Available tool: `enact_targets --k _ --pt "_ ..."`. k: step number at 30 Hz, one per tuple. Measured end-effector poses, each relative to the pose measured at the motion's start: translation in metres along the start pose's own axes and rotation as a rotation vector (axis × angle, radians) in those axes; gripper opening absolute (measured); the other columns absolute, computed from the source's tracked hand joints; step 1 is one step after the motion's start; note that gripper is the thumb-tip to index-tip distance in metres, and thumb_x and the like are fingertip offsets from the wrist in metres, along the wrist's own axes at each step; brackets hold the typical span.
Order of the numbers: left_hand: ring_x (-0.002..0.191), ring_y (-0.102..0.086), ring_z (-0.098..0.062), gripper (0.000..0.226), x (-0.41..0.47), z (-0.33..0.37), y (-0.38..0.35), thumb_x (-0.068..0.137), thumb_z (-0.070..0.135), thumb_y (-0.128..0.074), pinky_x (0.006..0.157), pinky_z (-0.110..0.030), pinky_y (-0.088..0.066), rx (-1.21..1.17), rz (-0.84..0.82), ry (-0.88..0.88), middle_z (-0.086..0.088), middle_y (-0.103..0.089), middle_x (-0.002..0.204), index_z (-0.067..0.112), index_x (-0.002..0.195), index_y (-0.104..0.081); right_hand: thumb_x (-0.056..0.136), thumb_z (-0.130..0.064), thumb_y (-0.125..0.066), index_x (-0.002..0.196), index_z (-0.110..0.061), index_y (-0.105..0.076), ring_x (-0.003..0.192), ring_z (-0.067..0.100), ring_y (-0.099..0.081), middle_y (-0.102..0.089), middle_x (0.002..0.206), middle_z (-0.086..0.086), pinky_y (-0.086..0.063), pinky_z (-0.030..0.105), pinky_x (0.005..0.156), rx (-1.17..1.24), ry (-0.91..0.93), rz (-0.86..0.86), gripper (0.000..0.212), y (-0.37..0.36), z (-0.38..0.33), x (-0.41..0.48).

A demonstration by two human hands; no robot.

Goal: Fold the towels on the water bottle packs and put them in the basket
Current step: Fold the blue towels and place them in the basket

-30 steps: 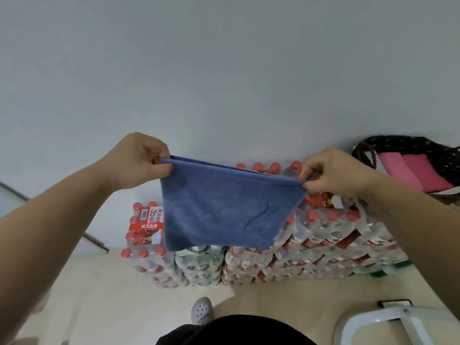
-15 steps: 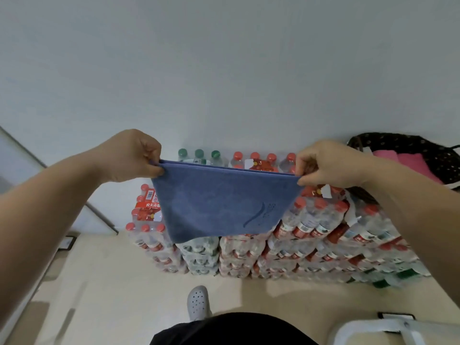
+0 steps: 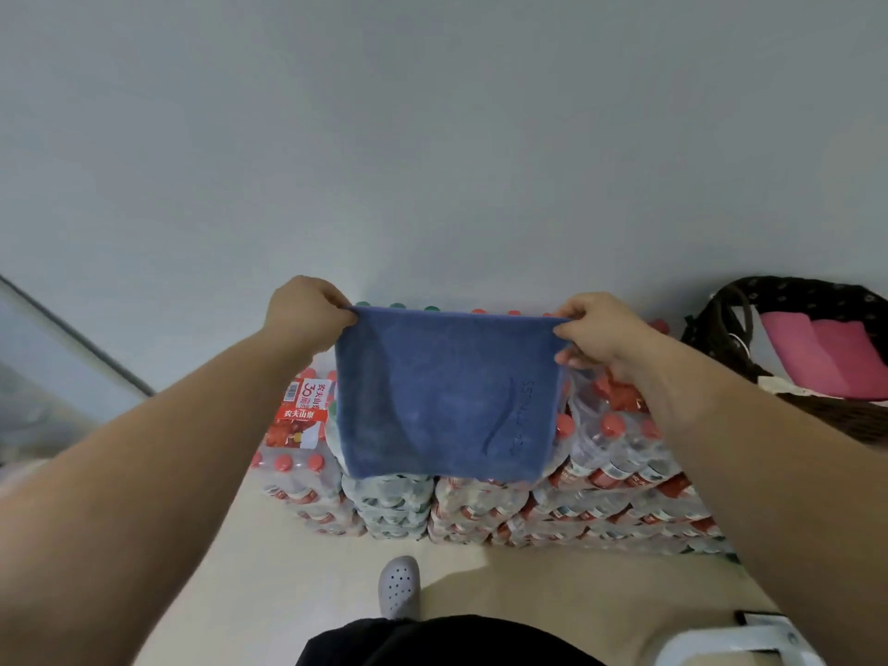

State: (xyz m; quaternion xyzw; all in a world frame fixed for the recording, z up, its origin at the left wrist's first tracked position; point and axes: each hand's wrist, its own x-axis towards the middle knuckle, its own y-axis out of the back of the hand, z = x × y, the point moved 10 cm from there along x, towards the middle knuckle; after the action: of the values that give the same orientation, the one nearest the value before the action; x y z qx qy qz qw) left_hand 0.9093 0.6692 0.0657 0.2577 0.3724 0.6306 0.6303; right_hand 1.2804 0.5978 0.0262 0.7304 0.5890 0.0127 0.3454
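- Both hands are up, and the blue towel (image 3: 442,396) hangs between them in front of the water bottle packs (image 3: 600,483).
- The left hand (image 3: 307,314) is clenched on the towel's top left corner, with the cloth pinched under curled fingers.
- The right hand (image 3: 600,336) mirrors it, thumb and fingers nipping the top right corner.
- Here's the change: a second ago the top edge sloped down towards the right hand and gaped, showing two layers. Now it runs level and reads as one clean line.
- The hands have also drawn a little closer together, so the towel looks narrower and squarer, and it drops straight over the front of the packs.
- I cannot tell whether the lower hem brushes the packs or hangs clear of them.
- To my eye this is squaring up: the corners are matched and the cloth is tensioned before the next fold.
- The likely next step is laying it down on the packs or bringing the two corners together, and an uneven pinch now would carry a skew into that fold.
- The basket (image 3: 793,288) sits on top of the packs at their right end, well apart from the towel.
- Pink towels (image 3: 826,358) already lie folded inside the basket, so part of the job looks done.
- This blue towel is not yet ready to join them.
- A grey shoe (image 3: 399,586) stands on the floor in front of the packs.
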Motion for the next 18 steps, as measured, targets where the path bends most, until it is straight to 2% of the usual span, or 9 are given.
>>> enact_targets --k 3,6,9,11,13,16,18 --pt "0.044 -0.058 -0.023 0.010 0.025 -0.019 -0.036 0.092 0.005 -0.056 0.049 -0.027 -0.050 -0.391 -0.109 0.252 -0.015 -0.067 0.068 0.006 0.095 -0.065 0.099 0.002 -0.048 0.107 -0.008 -0.053 0.061 0.027 -0.071 -0.060 0.107 0.020 -0.057 0.029 0.045 0.354 -0.162 0.011 0.014 -0.021 0.016 0.022" --pt "0.054 -0.064 -0.029 0.014 0.046 -0.017 -0.060 0.098 0.004 -0.045 0.056 -0.036 -0.058 -0.575 -0.195 0.328 -0.019 -0.069 0.080 0.008 0.101 -0.058 0.098 0.005 -0.046 0.113 -0.006 -0.049 0.074 0.031 -0.070 -0.058 0.112 0.020 -0.062 0.036 0.054 0.480 -0.212 0.060 0.019 -0.031 0.021 0.046" --pt "0.072 -0.069 -0.030 0.013 0.069 -0.009 -0.065 0.097 0.004 -0.046 0.071 -0.041 -0.060 -0.627 -0.191 0.288 -0.019 -0.070 0.091 0.010 0.093 -0.057 0.097 0.004 -0.047 0.105 -0.009 -0.052 0.071 0.027 -0.069 -0.060 0.106 0.018 -0.061 0.032 0.058 0.490 -0.205 0.133 0.016 -0.029 0.017 0.069" --pt "0.074 -0.069 -0.028 0.016 0.085 -0.005 -0.063 0.095 0.003 -0.048 0.067 -0.034 -0.057 -0.656 -0.173 0.240 -0.019 -0.072 0.092 0.013 0.087 -0.057 0.097 0.003 -0.048 0.101 -0.009 -0.054 0.070 0.025 -0.069 -0.061 0.101 0.017 -0.061 0.028 0.056 0.484 -0.170 0.191 0.014 -0.022 0.008 0.082" --pt "0.076 -0.070 -0.028 0.015 0.098 0.000 -0.059 0.093 0.002 -0.050 0.067 -0.034 -0.055 -0.690 -0.160 0.187 -0.020 -0.073 0.092 0.012 0.089 -0.061 0.097 0.003 -0.049 0.100 -0.008 -0.056 0.072 0.024 -0.069 -0.061 0.098 0.017 -0.060 0.024 0.057 0.474 -0.113 0.229 0.014 -0.015 -0.003 0.090" --pt "0.081 -0.072 -0.027 0.017 0.108 0.006 -0.050 0.090 -0.001 -0.054 0.080 -0.039 -0.060 -0.708 -0.137 0.109 -0.020 -0.073 0.093 0.003 0.100 -0.067 0.094 0.004 -0.051 0.089 -0.010 -0.059 0.078 0.023 -0.070 -0.063 0.094 0.014 -0.059 0.022 0.062 0.487 -0.026 0.263 0.018 -0.005 -0.017 0.089" --pt "0.084 -0.074 -0.026 0.018 0.106 0.008 -0.042 0.088 -0.003 -0.057 0.081 -0.037 -0.061 -0.692 -0.119 0.059 -0.016 -0.074 0.090 0.003 0.100 -0.069 0.092 0.004 -0.053 0.085 -0.009 -0.062 0.081 0.024 -0.071 -0.065 0.090 0.015 -0.059 0.024 0.068 0.490 0.011 0.286 0.017 0.001 -0.020 0.078"
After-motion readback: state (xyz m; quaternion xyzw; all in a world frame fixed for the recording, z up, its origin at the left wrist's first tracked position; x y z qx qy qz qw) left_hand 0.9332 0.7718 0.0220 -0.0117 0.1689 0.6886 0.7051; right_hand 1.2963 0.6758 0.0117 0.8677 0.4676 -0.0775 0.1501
